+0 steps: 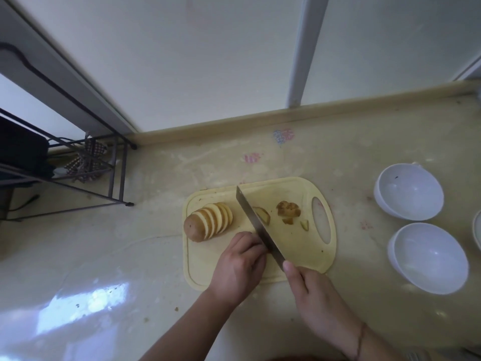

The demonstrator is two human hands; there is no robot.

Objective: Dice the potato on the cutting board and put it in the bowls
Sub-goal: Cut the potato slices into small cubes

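The cream countertop (156, 256) carries my yellow cutting board (197, 272). Two white bowls (408, 191) (429, 257) stand at three o'clock of it, apart from the board. My right hand (309, 293) grips the knife (257, 225) handle, blade angled across the board. My left hand (239, 261) lies fingers curled against the blade; whether it holds anything I cannot tell. The sliced potato (208, 221) lies at ten o'clock, scraps (287, 211) at two.

Sliced potato (208, 221) lies on yellow cutting board (307, 188); white bowls (408, 191) right.
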